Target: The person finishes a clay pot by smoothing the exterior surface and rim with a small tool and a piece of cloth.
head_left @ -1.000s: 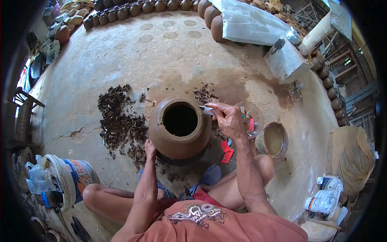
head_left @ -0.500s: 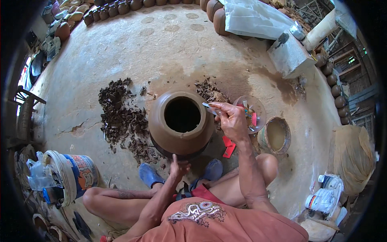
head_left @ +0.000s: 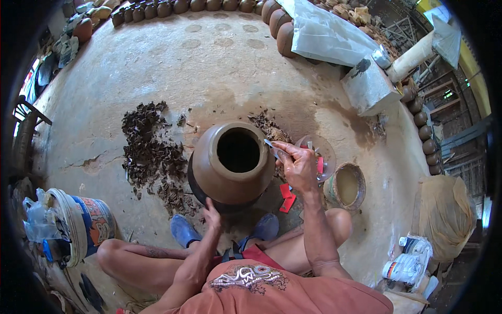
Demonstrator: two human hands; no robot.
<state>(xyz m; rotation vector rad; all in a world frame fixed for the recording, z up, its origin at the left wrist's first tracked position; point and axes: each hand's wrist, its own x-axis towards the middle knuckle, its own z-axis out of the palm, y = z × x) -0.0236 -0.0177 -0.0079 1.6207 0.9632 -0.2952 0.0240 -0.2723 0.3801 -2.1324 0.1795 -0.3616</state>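
Observation:
A large brown clay pot with a round open mouth stands on the floor before me, its lower part darker. My right hand is closed around a thin, pale flat strip, whose tip is at the right side of the pot's rim. I cannot make out exactly what kind of tool the strip is. Low on the pot's near side, my left hand has its fingers stretched toward the wall and holds nothing. Whether the fingertips press on the clay is hard to tell.
Dark clay shavings lie left of the pot. On its right are a clear bowl of small tools, red pieces and a bucket of cloudy water. A white bucket stands near left; a pale block sits far right.
My left hand has come up to the pot's lower left side. The pot's mouth has shifted slightly right, and more dark lower wall shows on the left. The strip stays by the rim.

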